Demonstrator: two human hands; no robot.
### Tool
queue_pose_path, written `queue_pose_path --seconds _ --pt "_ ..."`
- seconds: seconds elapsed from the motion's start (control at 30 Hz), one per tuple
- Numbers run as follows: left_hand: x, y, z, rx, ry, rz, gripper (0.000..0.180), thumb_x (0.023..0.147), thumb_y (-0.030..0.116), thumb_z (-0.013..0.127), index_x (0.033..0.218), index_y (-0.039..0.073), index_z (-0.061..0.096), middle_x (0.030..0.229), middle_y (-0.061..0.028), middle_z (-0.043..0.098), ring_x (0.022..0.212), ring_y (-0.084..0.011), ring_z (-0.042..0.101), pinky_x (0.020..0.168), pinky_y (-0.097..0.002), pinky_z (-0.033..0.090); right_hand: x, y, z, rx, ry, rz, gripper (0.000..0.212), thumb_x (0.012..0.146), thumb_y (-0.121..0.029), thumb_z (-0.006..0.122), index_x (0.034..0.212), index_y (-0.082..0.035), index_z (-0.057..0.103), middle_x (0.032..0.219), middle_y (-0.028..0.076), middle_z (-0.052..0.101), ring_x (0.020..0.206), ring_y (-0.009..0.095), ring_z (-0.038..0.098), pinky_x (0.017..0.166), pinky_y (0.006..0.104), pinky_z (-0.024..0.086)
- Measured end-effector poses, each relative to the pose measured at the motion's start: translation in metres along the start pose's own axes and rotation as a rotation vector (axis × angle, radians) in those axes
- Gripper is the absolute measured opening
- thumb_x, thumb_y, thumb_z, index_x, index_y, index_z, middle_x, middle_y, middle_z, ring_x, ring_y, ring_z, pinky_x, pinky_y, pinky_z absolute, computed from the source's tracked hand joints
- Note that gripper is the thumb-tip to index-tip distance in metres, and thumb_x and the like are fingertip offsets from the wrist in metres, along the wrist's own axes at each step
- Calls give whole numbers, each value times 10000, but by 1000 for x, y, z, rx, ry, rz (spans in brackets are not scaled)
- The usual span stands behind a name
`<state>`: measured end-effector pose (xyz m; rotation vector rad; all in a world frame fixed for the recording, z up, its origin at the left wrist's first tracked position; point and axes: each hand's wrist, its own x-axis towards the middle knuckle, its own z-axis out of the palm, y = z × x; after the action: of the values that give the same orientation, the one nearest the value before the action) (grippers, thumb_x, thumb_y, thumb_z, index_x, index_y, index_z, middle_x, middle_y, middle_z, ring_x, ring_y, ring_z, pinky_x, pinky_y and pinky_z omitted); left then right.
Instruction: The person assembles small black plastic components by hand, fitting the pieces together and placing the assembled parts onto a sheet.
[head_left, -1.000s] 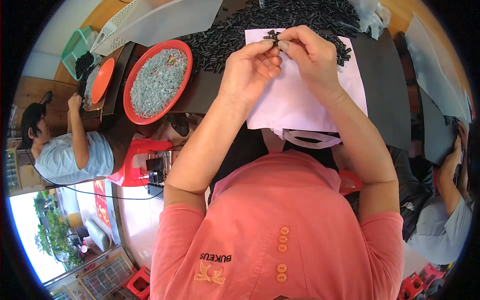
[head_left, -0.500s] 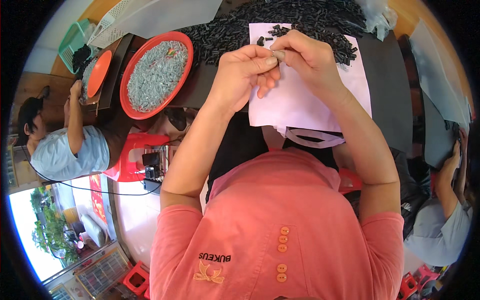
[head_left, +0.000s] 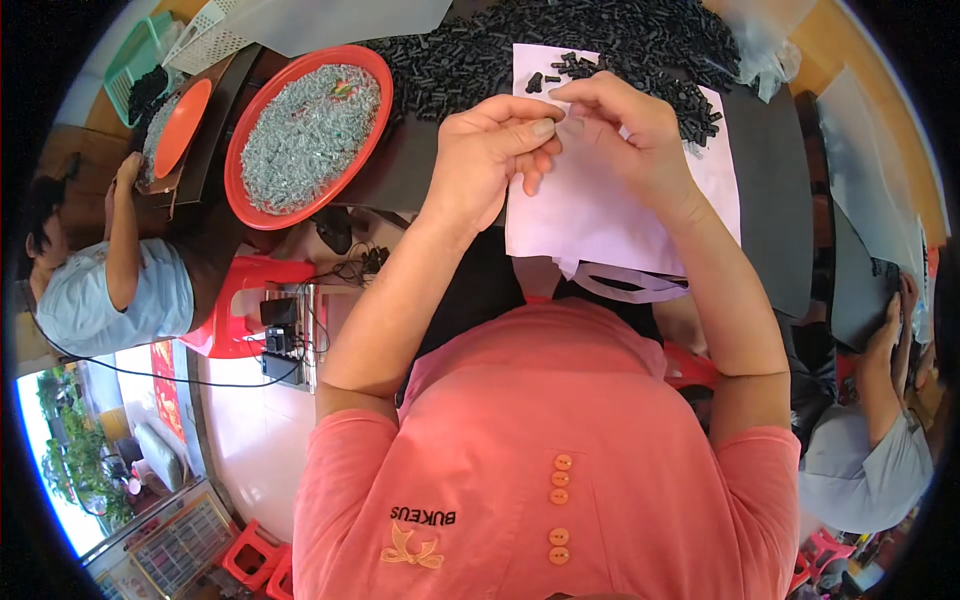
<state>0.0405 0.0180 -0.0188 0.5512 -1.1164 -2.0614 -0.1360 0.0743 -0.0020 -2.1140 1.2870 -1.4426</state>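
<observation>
Above the pale pink cloth [head_left: 610, 220], which looks like a bag with its handle loop hanging over the table edge, my two hands are close together. My left hand [head_left: 495, 145] is closed in a pinch of thumb and index finger; whatever small thing sits between the tips is too small to make out. Just right of it, my right hand [head_left: 635, 130] has its index finger stretched out and apart from the thumb, which is blurred, and no held thing shows there. Small black plastic pieces [head_left: 695, 110] lie on the cloth beyond my right hand.
A large heap of black pieces [head_left: 470, 70] covers the far table. At left stands a red basin [head_left: 233, 165] of clear small parts [head_left: 310, 140]. Another person [head_left: 120, 290] sits left beside an orange dish [head_left: 183, 128]; a person's arm [head_left: 880, 350] shows at right.
My right hand's thumb and index finger have parted from their pinch and moved slightly right, away from my left fingertips. My left hand keeps its pinch. The whole view has shifted slightly.
</observation>
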Motion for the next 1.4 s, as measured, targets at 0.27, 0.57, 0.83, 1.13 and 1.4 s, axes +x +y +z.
queue_pose_path --seconds 0.27,0.57,0.83,1.13,1.4 --pt "-2 -8 3 98 3 100 116 863 13 644 965 -41 657 787 -92 650 613 -118 590 470 -225 459 1 9 -10 -139 153 75 157 782 13 649 934 -18 666 807 65 655 687 132 624 620 252 484" --pt "-8 -10 7 365 20 124 117 858 10 641 969 -17 663 778 -52 642 597 -94 559 503 -217 441 39 -4 -15 -706 -112 -82 70 772 -99 634 819 -71 678 827 65 651 776 260 646 659 385 501" --pt "-5 -14 3 384 -11 179 93 860 27 650 946 1 671 759 -25 636 630 -82 572 492 -212 437 53 40 13 -1056 -318 -43 101 748 -112 643 834 -88 689 911 71 637 926 264 596 776 419 428" --pt "-7 -14 3 379 9 165 95 859 33 653 947 3 672 759 -22 638 624 -75 570 492 -208 437 49 40 12 -1059 -217 -140 89 771 -106 612 830 -77 672 832 52 633 820 233 601 734 364 431" --pt "-2 -15 3 183 86 171 123 881 21 623 994 -26 636 823 -72 659 649 -106 592 525 -218 463 22 9 -6 122 -62 432 125 844 -92 641 937 -15 670 837 20 658 775 113 601 715 257 455"
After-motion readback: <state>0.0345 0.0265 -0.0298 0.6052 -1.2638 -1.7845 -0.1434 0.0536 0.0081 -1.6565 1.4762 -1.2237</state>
